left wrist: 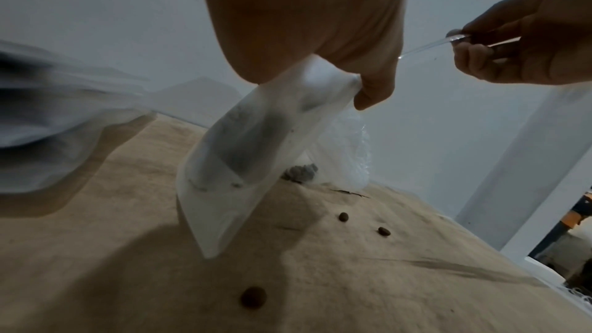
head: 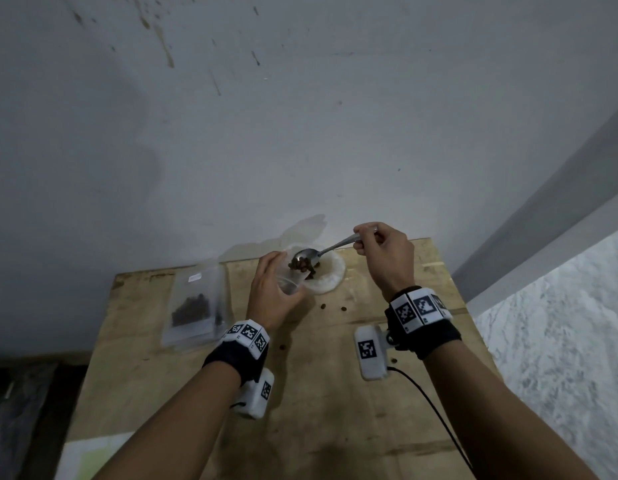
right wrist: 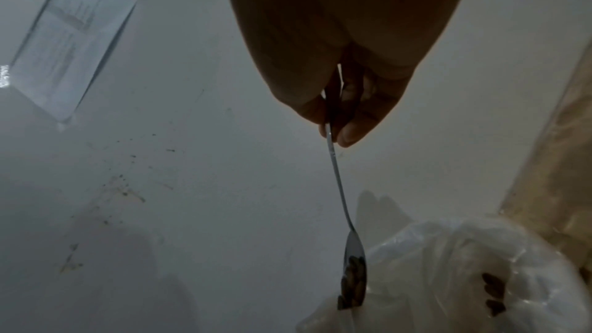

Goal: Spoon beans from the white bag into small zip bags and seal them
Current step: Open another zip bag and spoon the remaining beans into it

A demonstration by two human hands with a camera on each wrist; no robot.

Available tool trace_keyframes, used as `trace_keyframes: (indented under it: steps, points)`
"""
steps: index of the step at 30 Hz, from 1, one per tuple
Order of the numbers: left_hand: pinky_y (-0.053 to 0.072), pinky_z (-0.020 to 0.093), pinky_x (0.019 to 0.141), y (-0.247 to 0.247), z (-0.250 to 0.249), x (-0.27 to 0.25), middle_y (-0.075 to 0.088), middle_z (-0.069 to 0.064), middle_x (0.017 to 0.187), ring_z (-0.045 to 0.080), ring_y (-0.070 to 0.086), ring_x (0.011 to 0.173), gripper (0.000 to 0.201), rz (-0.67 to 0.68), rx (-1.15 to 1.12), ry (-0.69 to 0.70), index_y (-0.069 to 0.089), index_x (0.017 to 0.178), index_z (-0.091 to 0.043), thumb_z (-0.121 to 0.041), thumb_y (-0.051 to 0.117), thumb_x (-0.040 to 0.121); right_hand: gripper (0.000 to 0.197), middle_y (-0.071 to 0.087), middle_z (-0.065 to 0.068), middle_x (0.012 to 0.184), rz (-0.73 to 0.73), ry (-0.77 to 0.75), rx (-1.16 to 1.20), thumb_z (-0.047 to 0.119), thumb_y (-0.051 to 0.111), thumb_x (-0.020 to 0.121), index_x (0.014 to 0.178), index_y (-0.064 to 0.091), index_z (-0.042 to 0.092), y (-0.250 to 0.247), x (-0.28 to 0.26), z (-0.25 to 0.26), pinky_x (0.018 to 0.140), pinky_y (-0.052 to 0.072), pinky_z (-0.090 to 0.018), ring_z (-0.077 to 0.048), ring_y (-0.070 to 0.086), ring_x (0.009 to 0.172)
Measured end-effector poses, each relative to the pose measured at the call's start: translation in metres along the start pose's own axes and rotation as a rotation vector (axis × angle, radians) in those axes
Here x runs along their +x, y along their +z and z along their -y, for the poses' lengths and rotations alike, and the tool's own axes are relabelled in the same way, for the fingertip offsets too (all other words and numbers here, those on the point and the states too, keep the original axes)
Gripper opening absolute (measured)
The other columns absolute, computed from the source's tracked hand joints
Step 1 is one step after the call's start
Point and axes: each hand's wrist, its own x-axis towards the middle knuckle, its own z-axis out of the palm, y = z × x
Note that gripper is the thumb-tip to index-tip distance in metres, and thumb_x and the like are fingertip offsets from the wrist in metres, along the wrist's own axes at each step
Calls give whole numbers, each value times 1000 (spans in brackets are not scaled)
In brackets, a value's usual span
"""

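Observation:
My left hand (head: 271, 292) holds a small clear zip bag (left wrist: 243, 161) by its open top, above the wooden table (head: 318, 393). The bag hangs down tilted and looks empty apart from a dark shadow inside. My right hand (head: 383, 252) pinches the handle of a metal spoon (head: 330, 250). The spoon's bowl carries brown beans (head: 300, 264) and hovers just over the zip bag's mouth and the white bag (head: 330, 275). In the right wrist view the loaded spoon (right wrist: 352, 277) hangs beside the white bag (right wrist: 464, 275), which holds more beans (right wrist: 493, 295).
Filled zip bags (head: 195, 303) with beans lie at the table's back left. Loose beans (head: 333, 308) are scattered on the wood, seen close in the left wrist view as a loose bean (left wrist: 253, 298). The table stands against a white wall (head: 300, 116); floor drops away on the right.

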Motion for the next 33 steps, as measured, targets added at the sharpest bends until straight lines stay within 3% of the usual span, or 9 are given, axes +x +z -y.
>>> trace_keyframes:
  steps: [3,6,8,15,17,21,24,28,33]
  points:
    - [36,19,106,0,-1,0,46,-5,139,4,44,122,69,-17,-17,-8,52,138,-15,-23,83,77,19,74,2,75,55,-45,-26,21,58,95,91,75,14,0,-4,-1,79,60,-40,-9,71,72]
    - [31,9,103,0,-2,0,45,-5,139,3,42,123,70,-13,-18,-8,51,139,-15,-21,83,77,16,74,6,84,222,-218,-52,16,60,97,95,75,13,-1,-8,0,76,58,-25,-4,69,77]
    - [32,13,105,0,-3,1,45,-5,139,3,42,124,69,-15,-19,-2,51,139,-14,-22,83,78,14,74,6,89,291,-342,-73,14,61,97,98,75,12,-3,-9,2,73,52,-16,-3,68,79]
    - [37,21,106,-3,0,4,48,-1,137,10,47,124,66,-21,-57,0,55,135,-12,-18,83,75,15,74,6,84,24,-255,34,20,60,97,95,75,15,-15,3,-7,74,58,-30,-11,70,77]
    - [38,23,106,-5,0,5,49,0,136,11,47,123,64,-25,-61,6,56,133,-11,-16,84,75,15,72,8,78,-40,-232,6,22,60,96,93,75,18,-19,6,-16,70,56,-27,-8,68,74]
    - [43,31,107,-8,1,6,52,-1,132,14,51,121,60,-30,-82,4,58,130,-12,-16,84,76,12,73,7,84,73,-401,-200,17,65,94,97,77,15,-17,1,-37,69,46,-8,1,64,76]
    - [45,33,107,-12,0,7,52,-4,131,13,51,121,59,-5,-84,14,59,129,-14,-19,84,76,14,75,2,97,181,-480,-254,13,69,91,102,78,15,-5,-3,-59,81,52,-15,-3,67,88]
    - [44,28,106,-17,-4,9,51,-5,132,12,52,122,58,45,-26,89,60,129,-14,-21,83,76,18,75,1,101,247,-427,-216,12,70,90,105,78,16,7,-10,-85,84,55,-22,-8,69,92]
    - [36,19,105,-17,-8,12,49,-4,137,5,46,123,63,116,61,159,57,134,-13,-20,82,76,16,74,7,100,127,-158,-119,18,68,93,106,77,20,14,-14,-105,82,50,-9,13,65,89]
